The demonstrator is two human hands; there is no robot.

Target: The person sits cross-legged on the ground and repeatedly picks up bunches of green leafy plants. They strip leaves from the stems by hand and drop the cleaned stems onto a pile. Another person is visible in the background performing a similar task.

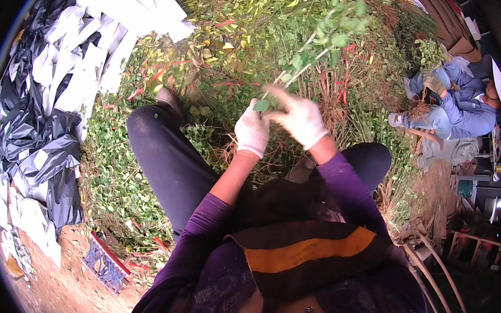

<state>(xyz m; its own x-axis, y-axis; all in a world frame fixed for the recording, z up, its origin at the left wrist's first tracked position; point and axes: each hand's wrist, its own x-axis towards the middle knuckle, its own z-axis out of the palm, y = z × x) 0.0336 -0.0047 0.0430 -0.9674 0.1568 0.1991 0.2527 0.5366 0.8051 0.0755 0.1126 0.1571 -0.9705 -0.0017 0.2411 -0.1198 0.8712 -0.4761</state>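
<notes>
My left hand (253,132), in a white glove, is closed around the lower ends of a few thin leafy stems (307,62). The stems slant up and to the right, and their green leaves are blurred at the top. My right hand (301,120), also in a white glove, is just beside them with its fingers spread. Its fingertips are blurred near the stems, so contact is hard to judge. A single green leaf (261,106) shows between the two hands. Below them, bare-rooted cut plants (228,152) lie between my bent knees.
Leafy plants (125,189) and bundled stems with roots (332,105) cover the ground, with red ties (344,82) among them. White and black plastic sheeting (53,137) lies left. A person in a hat (464,100) sits at right holding plants. A small strap-woven stool (106,264) stands lower left.
</notes>
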